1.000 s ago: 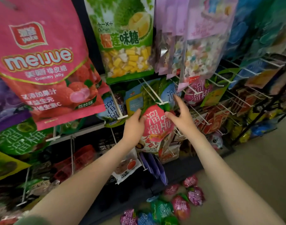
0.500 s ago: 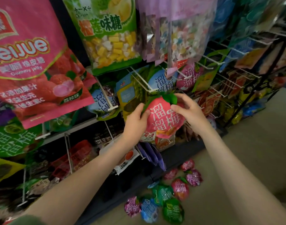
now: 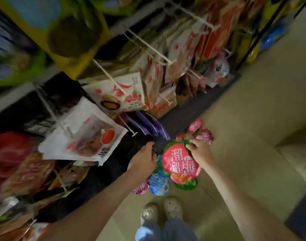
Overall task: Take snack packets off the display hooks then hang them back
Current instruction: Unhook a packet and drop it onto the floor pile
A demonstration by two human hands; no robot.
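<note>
Head view, looking steeply down along the foot of the rack; much of the frame is motion-blurred.

Right hand (image 3: 200, 153) pinches the green top edge of a round pink packet (image 3: 180, 165) with white characters; the packet hangs from the fingers, face up to the camera, low over the floor (image 3: 253, 119); grip closed on it.

Left hand (image 3: 143, 161) sits just left of the pink packet, palm down, fingers loosely spread toward the dark base of the rack; it holds nothing I can make out; whether it touches the packet's edge I cannot tell.

Beneath and around the held packet, a loose heap of similar round packets lies on the floor: a blue one (image 3: 159, 185), a green one (image 3: 187, 184), a small pink one (image 3: 142, 188) near the left wrist, and more pink ones (image 3: 203, 134) beyond the right hand.

White wire hooks (image 3: 148, 47) jut from the rack above; white and orange bags (image 3: 121, 96) hang on them; a white bag with a red disc (image 3: 82, 134) tilts out on the left; purple packets (image 3: 148, 125) hang edge-on just above the left hand.

Two pale shoes (image 3: 161, 211) and blue trouser legs (image 3: 166, 230) show at bottom centre.
</note>
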